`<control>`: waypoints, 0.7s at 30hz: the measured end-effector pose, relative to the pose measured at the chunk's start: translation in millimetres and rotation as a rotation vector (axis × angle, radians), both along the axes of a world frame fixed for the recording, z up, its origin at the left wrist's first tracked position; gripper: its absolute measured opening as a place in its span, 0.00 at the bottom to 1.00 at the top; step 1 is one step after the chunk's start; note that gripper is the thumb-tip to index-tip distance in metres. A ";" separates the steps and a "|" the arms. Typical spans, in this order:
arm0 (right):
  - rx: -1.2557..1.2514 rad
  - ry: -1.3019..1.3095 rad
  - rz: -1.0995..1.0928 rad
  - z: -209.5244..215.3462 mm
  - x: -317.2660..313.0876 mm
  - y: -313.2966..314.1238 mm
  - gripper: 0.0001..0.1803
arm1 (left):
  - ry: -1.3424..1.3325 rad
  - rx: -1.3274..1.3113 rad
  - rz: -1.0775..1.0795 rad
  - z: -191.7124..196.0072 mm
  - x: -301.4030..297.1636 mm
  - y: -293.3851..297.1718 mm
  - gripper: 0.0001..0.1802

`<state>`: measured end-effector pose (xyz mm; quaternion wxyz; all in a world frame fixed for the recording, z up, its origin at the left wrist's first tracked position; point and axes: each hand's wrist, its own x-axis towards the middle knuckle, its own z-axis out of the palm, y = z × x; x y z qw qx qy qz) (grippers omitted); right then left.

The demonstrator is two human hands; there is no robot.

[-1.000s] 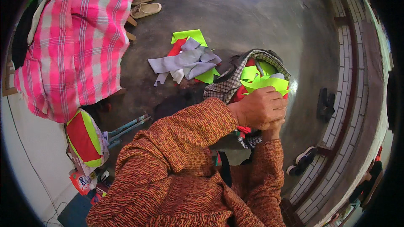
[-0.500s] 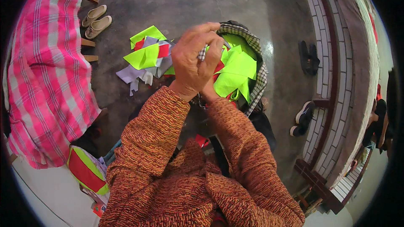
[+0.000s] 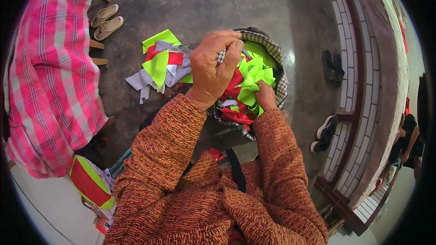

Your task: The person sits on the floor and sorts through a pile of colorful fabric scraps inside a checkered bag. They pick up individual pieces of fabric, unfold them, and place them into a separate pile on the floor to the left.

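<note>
Directly below, in the single head view, a person in a rust-orange knitted sweater sits over a checked cloth bundle (image 3: 277, 81) that rests low in front of them, apparently on the lap or the floor, opened like a bag so its load of fabric scraps (image 3: 247, 84) stays gathered in one place. The scraps inside are neon yellow-green and red, heaped loosely. The left hand (image 3: 213, 70) arches over the bundle's near edge, wrist bent, back of the hand facing up; its fingers (image 3: 234, 52) curl down and the thumb and forefinger are pressed together, seemingly pinching a small grey piece at the rim of the cloth. The right hand (image 3: 265, 96) sits lower and mostly buried among the green scraps; its fingers are hidden, so whether they grip anything cannot be told, though the hand seems to steady the heap. Both forearms come up from the lower edge, elbows bent and close to the body. To the left on the concrete floor (image 3: 218, 4) lies a second pile of scraps (image 3: 159, 66), grey, green and red, set just apart from the bundle as if sorted out. Farther left hangs a pink plaid cloth (image 3: 50, 72), with a pair of beige sandals (image 3: 105, 21) near it; dark shoes (image 3: 332, 66) lie to the right beside a tiled step (image 3: 359, 63).
</note>
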<state>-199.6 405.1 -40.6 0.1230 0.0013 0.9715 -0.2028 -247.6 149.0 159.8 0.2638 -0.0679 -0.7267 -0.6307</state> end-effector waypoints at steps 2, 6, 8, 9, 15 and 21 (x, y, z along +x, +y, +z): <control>0.195 -0.135 0.017 34.1 -11.7 -9.8 0.12 | -0.041 -0.033 -0.007 -0.4 3.0 -3.5 0.05; 0.187 -0.004 -0.002 69.6 -9.6 6.1 0.13 | -0.071 -0.040 -0.012 1.4 2.3 -1.6 0.06; 0.148 0.018 -0.103 115.4 -9.9 0.2 0.14 | -0.101 -0.043 -0.019 2.8 4.2 0.3 0.06; -0.153 0.064 -0.195 114.8 -6.4 4.7 0.13 | -0.115 -0.045 -0.022 3.6 4.6 1.5 0.07; -1.536 0.051 -0.599 140.1 5.8 -0.3 0.17 | -0.232 -0.063 -0.122 -7.4 6.6 13.1 0.08; -1.909 -0.052 -0.413 164.8 5.8 -10.6 0.23 | -0.581 -0.038 -0.460 -20.7 8.2 24.5 0.20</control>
